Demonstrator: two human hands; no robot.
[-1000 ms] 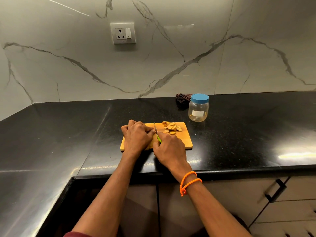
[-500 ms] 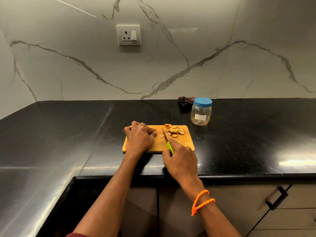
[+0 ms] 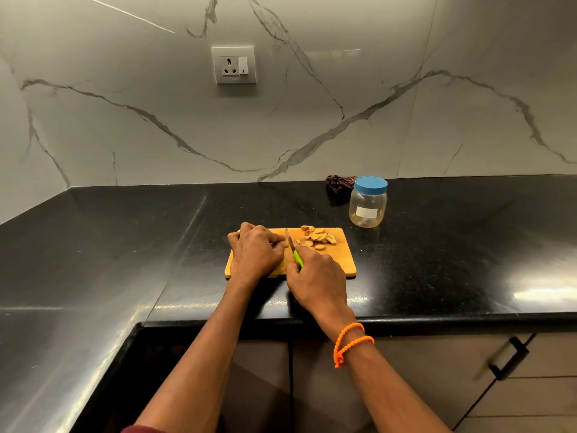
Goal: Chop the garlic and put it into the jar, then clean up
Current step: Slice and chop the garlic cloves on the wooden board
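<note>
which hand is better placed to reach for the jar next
Left hand, probably: the right hand sits nearer the jar but is shut on the knife, while the left only pins a garlic piece.

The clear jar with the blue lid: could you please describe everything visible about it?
The clear plastic-looking jar with the blue screw lid stands upright on the black stone countertop, lid closed. It is squat and round and looks empty, with a white blank label on its front. It sits beyond the wooden cutting board's far right corner, apart from it, beside a dark crumpled cloth. Neither hand touches it.
</note>
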